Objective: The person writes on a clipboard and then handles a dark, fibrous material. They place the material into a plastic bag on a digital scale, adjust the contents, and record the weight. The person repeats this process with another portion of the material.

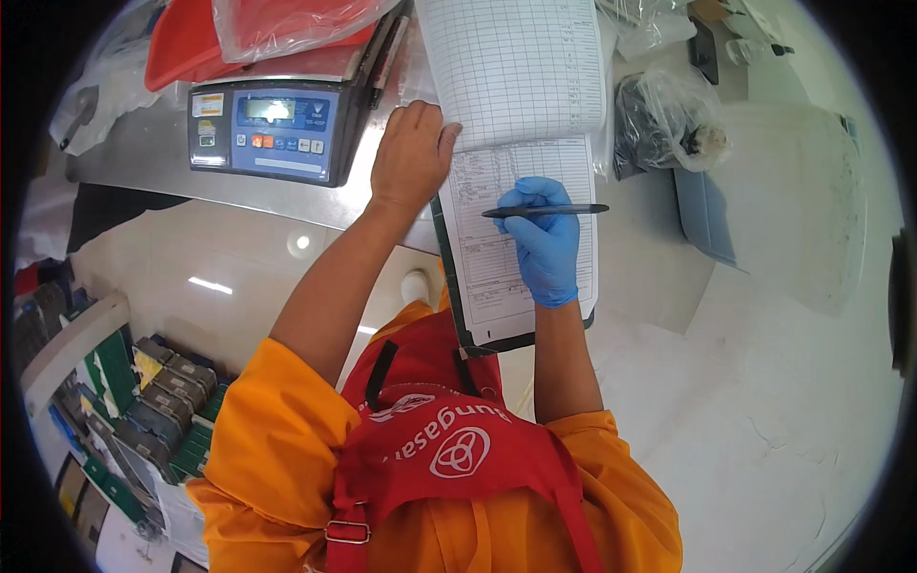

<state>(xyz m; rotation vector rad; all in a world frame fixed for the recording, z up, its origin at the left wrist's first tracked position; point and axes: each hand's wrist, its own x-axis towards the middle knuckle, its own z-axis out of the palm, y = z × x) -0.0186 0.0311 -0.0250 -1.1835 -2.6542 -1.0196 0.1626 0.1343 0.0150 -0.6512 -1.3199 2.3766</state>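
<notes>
A black pen lies across the fingers of my right hand, which wears a blue glove and is closed around it. The hand rests over a printed form with a ruled table, on a dark-edged clipboard that juts past the table's edge toward me. Upper sheets are folded back at the clipboard's far end. My bare left hand lies with fingers stretched on the metal table, beside the clipboard's left edge. Its thumb touches the edge of the sheets.
Left of my left hand stands a blue digital scale with a red tray and clear plastic on top. Right of the papers sits a clear bag with dark contents. Crates are stacked low at the left. Dark pens lie beside the scale.
</notes>
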